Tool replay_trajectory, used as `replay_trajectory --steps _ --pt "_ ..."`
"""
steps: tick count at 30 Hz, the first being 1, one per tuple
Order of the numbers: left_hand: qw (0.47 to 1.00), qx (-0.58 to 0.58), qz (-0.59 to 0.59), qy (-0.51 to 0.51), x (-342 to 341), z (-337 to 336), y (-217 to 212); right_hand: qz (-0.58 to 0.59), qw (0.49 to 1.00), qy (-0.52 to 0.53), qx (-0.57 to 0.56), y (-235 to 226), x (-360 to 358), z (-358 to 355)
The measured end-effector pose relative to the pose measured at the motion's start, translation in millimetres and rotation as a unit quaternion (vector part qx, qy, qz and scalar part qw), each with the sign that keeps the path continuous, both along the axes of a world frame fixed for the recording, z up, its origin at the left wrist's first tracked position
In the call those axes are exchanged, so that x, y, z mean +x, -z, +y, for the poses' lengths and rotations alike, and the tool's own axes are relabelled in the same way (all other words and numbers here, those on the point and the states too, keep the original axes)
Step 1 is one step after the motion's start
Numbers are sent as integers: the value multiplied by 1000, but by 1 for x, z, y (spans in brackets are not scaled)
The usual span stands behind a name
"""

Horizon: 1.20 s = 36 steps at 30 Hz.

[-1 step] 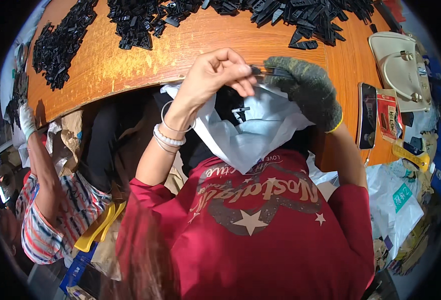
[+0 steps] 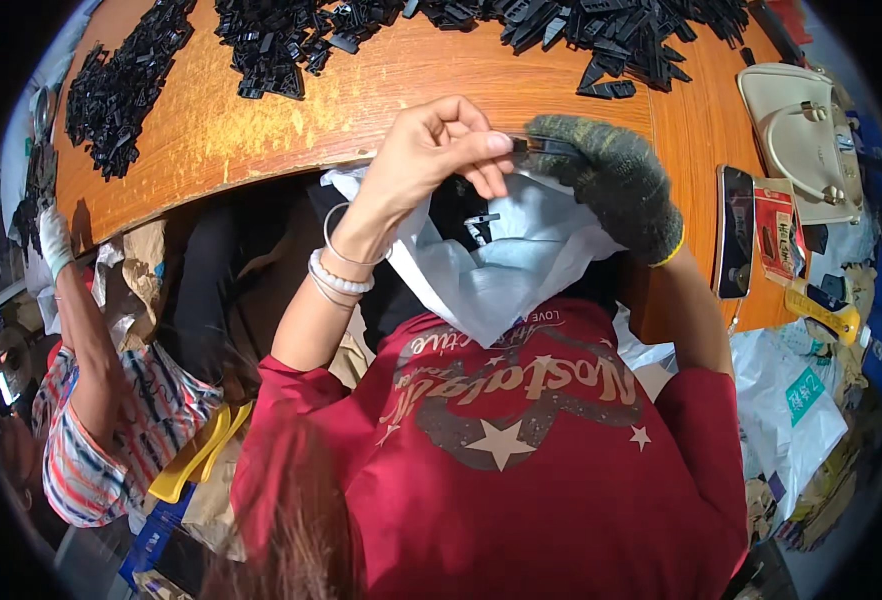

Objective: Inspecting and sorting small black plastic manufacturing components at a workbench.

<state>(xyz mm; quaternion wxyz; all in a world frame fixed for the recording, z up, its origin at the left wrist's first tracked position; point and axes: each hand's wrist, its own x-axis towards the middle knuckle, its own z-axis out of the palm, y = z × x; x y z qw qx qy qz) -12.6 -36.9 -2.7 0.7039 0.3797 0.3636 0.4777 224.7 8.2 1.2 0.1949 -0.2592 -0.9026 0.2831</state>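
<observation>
Black plastic strip [image 2: 536, 146]: pinched at both ends, bridging the gap between the two hands just above the table edge.
Left hand [image 2: 431, 150]: bare, thumb and forefinger pressed together on the strip's left end, other fingers curled loosely behind; bracelets [image 2: 339, 275] at the wrist.
Right hand [image 2: 606, 180]: in a dark knitted glove, fingertips closed on the strip's right end; exact pinch hidden by the knit.
Below the fingers: white plastic bag [image 2: 501, 265], mouth open, held against the lap, one small black piece [image 2: 481, 219] lying inside.
Beyond the fingertips: wooden table [image 2: 361, 100], heaped with black plastic parts [image 2: 581, 30] along the far side.
Right of the gloved hand: dark phone [image 2: 734, 232] flat on the table, cream handbag [image 2: 796, 140] further out.
Far left of the bare hand: another person's gloved hand [image 2: 53, 240] at the table edge, striped sleeve below.
Handling, as a judgement: very light, thin, stiff yet likely brittle; smooth enough to slip from bare skin, better gripped by the glove.
Best hold, as a judgement: both ends, fingertips only, close to the tips so the middle stays free.
</observation>
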Motion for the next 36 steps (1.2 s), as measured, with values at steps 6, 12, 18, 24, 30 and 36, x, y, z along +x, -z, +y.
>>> replay_trajectory --steps 6,12,18,24,30,36 --pt "1000 -22 13 -15 15 3 -7 40 991 91 -87 8 -6 -6" --pt "974 11 226 18 19 10 -21 -31 985 92 -141 -11 -6 -18" --pt "840 251 480 16 35 44 -21 -42 990 -31 -132 -9 21 -36" --pt "669 468 577 -34 88 89 17 -5 977 134 -165 -11 29 -35" --pt "734 469 490 -41 64 62 12 -21 940 312 -136 -8 25 -14" --pt "741 485 464 -11 36 37 1 133 900 272 -312 -23 -15 0"
